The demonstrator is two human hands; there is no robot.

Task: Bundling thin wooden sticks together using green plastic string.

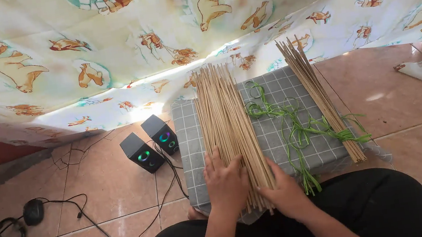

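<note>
Two hands rest on the near end of a broad bundle of thin bamboo sticks lying on a grey checked cushion: the left hand lies flat on top with fingers spread and not clenched, while the right hand cups the bundle's right edge at its near end. The sticks' long axis runs straight away from the person toward a printed cloth, so both hands sit at the near tips. To the right, apart from the hands, lie green strips and a smaller stick bundle; two small speakers stand on the tiled floor to the left.
</note>
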